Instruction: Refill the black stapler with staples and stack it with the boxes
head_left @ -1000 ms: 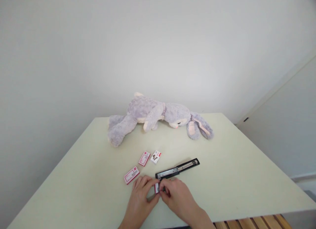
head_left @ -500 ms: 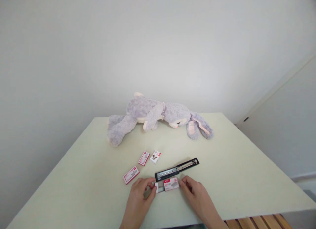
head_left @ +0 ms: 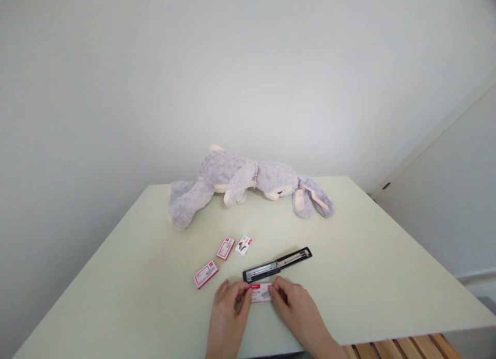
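Note:
Between my two hands is a small red-and-white staples box, its sleeve and tray pushed together. The fingers of my left hand are closed on its left end. At the right end, my right hand pinches it between thumb and fingers. Just beyond the box lies a black stapler, opened out flat with its metal rail showing. To the left are two more red-and-white boxes, one nearer and one farther, with a small white box beside the farther one.
A grey plush rabbit lies on its side along the back of the pale table, near the wall. Wooden slats show below the table's front edge at the right.
The staples box's tray, sticking out on the left before, has slid into its sleeve. My right hand has moved left onto the box, and my left hand slightly right.

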`<state>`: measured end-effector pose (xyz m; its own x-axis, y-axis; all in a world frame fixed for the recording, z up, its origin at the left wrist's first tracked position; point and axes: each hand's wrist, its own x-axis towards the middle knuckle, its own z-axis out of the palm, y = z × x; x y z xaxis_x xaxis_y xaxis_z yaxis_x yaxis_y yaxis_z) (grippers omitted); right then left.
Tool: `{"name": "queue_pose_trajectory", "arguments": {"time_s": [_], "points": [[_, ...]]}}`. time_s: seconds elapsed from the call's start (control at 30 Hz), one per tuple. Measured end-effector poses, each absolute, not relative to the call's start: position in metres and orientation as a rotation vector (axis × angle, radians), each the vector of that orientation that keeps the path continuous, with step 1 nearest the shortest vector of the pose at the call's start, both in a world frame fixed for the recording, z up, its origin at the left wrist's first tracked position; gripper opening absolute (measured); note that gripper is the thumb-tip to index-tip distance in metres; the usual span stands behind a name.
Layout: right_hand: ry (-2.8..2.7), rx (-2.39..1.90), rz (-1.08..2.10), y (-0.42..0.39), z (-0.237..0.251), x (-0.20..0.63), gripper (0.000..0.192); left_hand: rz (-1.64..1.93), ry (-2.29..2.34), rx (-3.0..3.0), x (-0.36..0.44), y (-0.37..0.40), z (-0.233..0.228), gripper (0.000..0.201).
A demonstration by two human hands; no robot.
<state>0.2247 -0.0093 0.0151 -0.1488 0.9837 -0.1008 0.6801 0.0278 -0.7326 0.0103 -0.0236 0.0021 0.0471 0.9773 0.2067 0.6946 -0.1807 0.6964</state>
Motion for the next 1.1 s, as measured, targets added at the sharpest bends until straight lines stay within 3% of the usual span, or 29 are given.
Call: {"name": "queue_pose_trajectory", "arguments": {"time_s": [0.2, 0.37, 0.47, 0.6, 0.8, 1.1], "points": [[-1.493, -1.756, 1.095, 0.009, -0.002, 0.272, 0.045, 0.832, 1.740, 2.169, 0.025, -0.029, 0.006, 0.036], [-1.255, -1.512, 1.320, 0.030, 0.021, 0.289, 0.070, 0.748, 1.803, 2.182, 0.031, -0.026, 0.002, 0.044], [-1.376, -1.367, 1.400, 0.047, 0.042, 0.282, 0.062, 0.743, 1.825, 2.182, 0.033, -0.025, 0.001, 0.046], [-1.649, -1.334, 1.280, 0.064, 0.053, 0.262, 0.047, 0.765, 1.844, 2.183, 0.032, -0.025, 0.000, 0.052], [-2.046, -1.406, 0.964, 0.072, 0.046, 0.219, 0.043, 0.758, 1.813, 2.180, 0.030, -0.025, 0.006, 0.044], [-2.116, -1.521, 0.852, 0.075, 0.042, 0.213, 0.025, 0.715, 1.640, 2.325, 0.015, -0.038, -0.002, 0.041]]}}
